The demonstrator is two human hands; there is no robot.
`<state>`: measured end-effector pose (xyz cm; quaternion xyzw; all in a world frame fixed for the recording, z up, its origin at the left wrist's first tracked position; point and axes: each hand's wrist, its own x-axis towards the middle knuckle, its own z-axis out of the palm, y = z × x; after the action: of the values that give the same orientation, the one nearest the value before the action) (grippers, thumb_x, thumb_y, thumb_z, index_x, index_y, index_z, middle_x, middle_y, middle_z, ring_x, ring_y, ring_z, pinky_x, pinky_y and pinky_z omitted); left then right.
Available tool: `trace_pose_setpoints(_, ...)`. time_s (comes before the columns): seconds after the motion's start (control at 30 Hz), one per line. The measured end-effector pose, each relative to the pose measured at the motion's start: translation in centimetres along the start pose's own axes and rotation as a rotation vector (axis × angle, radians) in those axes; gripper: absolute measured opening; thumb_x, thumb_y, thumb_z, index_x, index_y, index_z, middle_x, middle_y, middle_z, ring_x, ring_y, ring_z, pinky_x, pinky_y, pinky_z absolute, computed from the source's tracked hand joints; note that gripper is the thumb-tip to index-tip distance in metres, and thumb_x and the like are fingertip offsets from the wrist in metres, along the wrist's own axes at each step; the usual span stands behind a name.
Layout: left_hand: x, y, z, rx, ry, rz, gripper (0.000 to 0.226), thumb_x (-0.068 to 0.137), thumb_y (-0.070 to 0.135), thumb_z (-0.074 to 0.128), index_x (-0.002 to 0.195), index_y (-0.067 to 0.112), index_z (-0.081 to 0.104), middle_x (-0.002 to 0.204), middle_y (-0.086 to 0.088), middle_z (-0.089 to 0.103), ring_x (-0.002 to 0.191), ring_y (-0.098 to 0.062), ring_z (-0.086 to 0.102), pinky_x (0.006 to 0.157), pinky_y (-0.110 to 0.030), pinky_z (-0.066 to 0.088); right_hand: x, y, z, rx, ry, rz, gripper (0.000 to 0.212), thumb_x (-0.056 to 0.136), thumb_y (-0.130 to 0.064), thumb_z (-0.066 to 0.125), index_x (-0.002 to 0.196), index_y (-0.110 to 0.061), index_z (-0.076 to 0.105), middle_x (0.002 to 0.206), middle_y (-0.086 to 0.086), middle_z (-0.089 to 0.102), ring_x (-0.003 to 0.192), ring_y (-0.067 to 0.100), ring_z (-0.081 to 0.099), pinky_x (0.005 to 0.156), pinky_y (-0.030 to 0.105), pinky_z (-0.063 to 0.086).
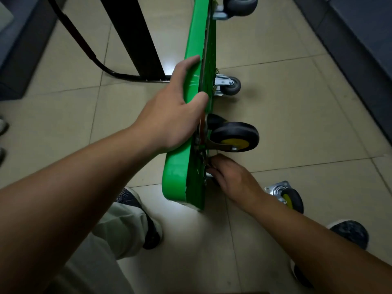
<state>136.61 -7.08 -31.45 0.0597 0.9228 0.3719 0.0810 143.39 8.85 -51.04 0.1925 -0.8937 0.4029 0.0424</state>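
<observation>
Floor: glossy beige tiles (297, 124), thin grout lines, glare beside the post (135, 35) and under the cart's near end
Room: a narrow aisle between a dark cabinet (360, 39) on the right and a dark unit (17, 60) on the left
Cart: green cart (191, 39) stands on its long edge mid-aisle, running away from the person, underside facing right
Left hand: left hand (176, 107) clamped over the cart's upper rim, thumb on the near face, fingers wrapped across the top
Right hand: right hand (231, 179) curled against the underside just below the wheel (235, 137); whether it holds anything cannot be told
Open room: bare tile right of the cart; on the left, the post and a bent black tube (80, 39) stand near
Edges: the cart's rounded near corner sits between two shoes (146, 219)
Materials: smooth scuffed plastic deck; black rubber wheel with yellow hub in a metal bracket; smaller grey wheel (231, 85) farther along
Loose part: a caster (286, 196) with square steel plate lies on the tile beside the right wrist
</observation>
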Motion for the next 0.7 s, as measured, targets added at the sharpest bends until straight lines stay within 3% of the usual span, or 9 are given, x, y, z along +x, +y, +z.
trace_pose_setpoints(0.1, -0.1, 0.0, 0.0, -0.008, -0.001, 0.003, 0.065, 0.088, 0.044, 0.043, 0.149, 0.055, 0.023, 0.109, 0.012, 0.063, 0.087, -0.023, 0.066, 0.085, -0.048, 0.056, 1.4, 0.4, 0.0, -0.032, 0.076, -0.086, 0.022, 0.096, -0.023, 0.052, 0.111, -0.01, 0.062, 0.094, 0.017, 0.068, 0.085, 0.025, 0.058, 0.069, 0.026, 0.042)
trace_pose_setpoints(0.2, -0.1, -0.1, 0.1, -0.004, 0.004, 0.0, 0.063, 0.09, 0.042, 0.043, 0.148, 0.056, 0.023, 0.105, 0.016, 0.061, 0.082, -0.023, 0.066, 0.08, -0.05, 0.057, 2.2, 0.1, -0.2, 0.033, 0.03, -0.099, 0.018, 0.096, -0.026, 0.05, 0.114, -0.022, 0.054, 0.097, 0.016, 0.068, 0.086, 0.022, 0.055, 0.068, 0.021, 0.038)
trace_pose_setpoints(0.33, 0.0, 0.0, 0.3, 0.001, 0.027, 0.003, 0.061, 0.093, 0.04, 0.044, 0.148, 0.055, 0.024, 0.103, 0.017, 0.061, 0.081, -0.021, 0.066, 0.079, -0.049, 0.057, 1.4, -0.9, -0.3, 0.105, -0.1, 0.056, 0.01, 0.098, -0.04, 0.043, 0.104, -0.034, 0.048, 0.092, -0.004, 0.059, 0.082, 0.015, 0.059, 0.071, 0.025, 0.043)
trace_pose_setpoints(0.4, 0.0, 0.1, 0.2, 0.003, 0.03, 0.008, 0.06, 0.096, 0.037, 0.045, 0.149, 0.055, 0.023, 0.105, 0.014, 0.062, 0.081, -0.022, 0.066, 0.08, -0.05, 0.057, 0.8, -1.8, -0.9, 0.159, -0.176, 0.147, 0.011, 0.102, -0.036, 0.045, 0.1, -0.028, 0.053, 0.087, -0.011, 0.056, 0.077, 0.008, 0.057, 0.069, 0.028, 0.045)
trace_pose_setpoints(0.5, 0.0, 0.1, 0.3, 0.014, 0.034, 0.001, 0.059, 0.098, 0.036, 0.045, 0.149, 0.055, 0.022, 0.116, 0.003, 0.062, 0.089, -0.025, 0.066, 0.086, -0.05, 0.056, 0.2, -3.6, -2.3, 0.223, -0.275, 0.211, 0.013, 0.106, -0.026, 0.048, 0.094, -0.025, 0.053, 0.077, -0.014, 0.053, 0.071, 0.0, 0.054, 0.066, 0.018, 0.041)
trace_pose_setpoints(0.6, -0.1, 0.2, 0.4, 0.025, 0.047, -0.002, 0.059, 0.099, 0.035, 0.045, 0.15, 0.053, 0.022, 0.113, -0.001, 0.063, 0.089, -0.025, 0.065, 0.088, -0.047, 0.054, 0.0, -6.3, -4.0, 0.329, -0.387, 0.347, 0.027, 0.108, -0.027, 0.044, 0.085, -0.016, 0.055, 0.072, -0.002, 0.062, 0.066, 0.009, 0.062, 0.066, 0.027, 0.047)
trace_pose_setpoints(0.7, -0.2, 0.4, 0.3, 0.03, 0.047, -0.012, 0.06, 0.099, 0.035, 0.046, 0.152, 0.051, 0.021, 0.109, -0.003, 0.061, 0.088, -0.026, 0.063, 0.083, -0.041, 0.052, 0.5, -9.3, -6.0, 0.677, -0.506, 0.68, 0.035, 0.109, -0.033, 0.038, 0.09, -0.008, 0.054, 0.073, 0.016, 0.064, 0.059, 0.022, 0.07, 0.051, 0.026, 0.053)
